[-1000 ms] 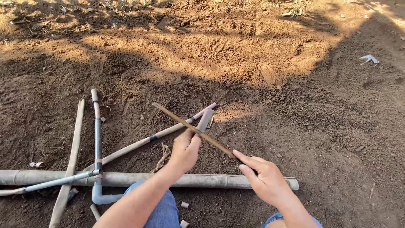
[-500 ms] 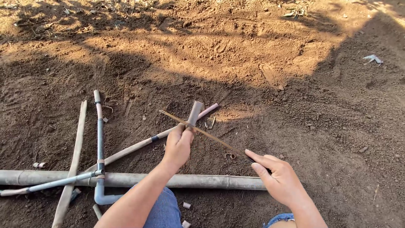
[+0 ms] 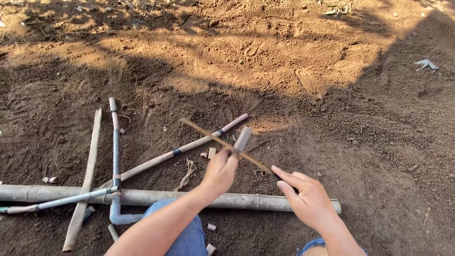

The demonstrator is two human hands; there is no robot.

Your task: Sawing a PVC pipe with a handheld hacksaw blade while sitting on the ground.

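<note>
My left hand [image 3: 220,170] grips a knife, whose flat blade [image 3: 242,138] sticks up and away from my fist. The blade rests against a thin bamboo strip [image 3: 208,135] that runs diagonally from upper left to lower right. My right hand [image 3: 305,196] holds the near end of that strip, fingers stretched along it. Both hands hover above bare brown soil, just beyond a thick bamboo pole [image 3: 142,196] lying across in front of my knees.
Several thinner canes and pipes lie on the soil at left: an upright grey pipe [image 3: 115,156] with a bent end, a pale split stick [image 3: 87,178], and a slanted cane [image 3: 175,152]. Small cut bamboo bits [image 3: 211,152] are scattered about. Sunlit ground lies further off.
The knife blade has slid along the strip, first away and then back toward me. My right hand has kept its hold on the strip's near end.
</note>
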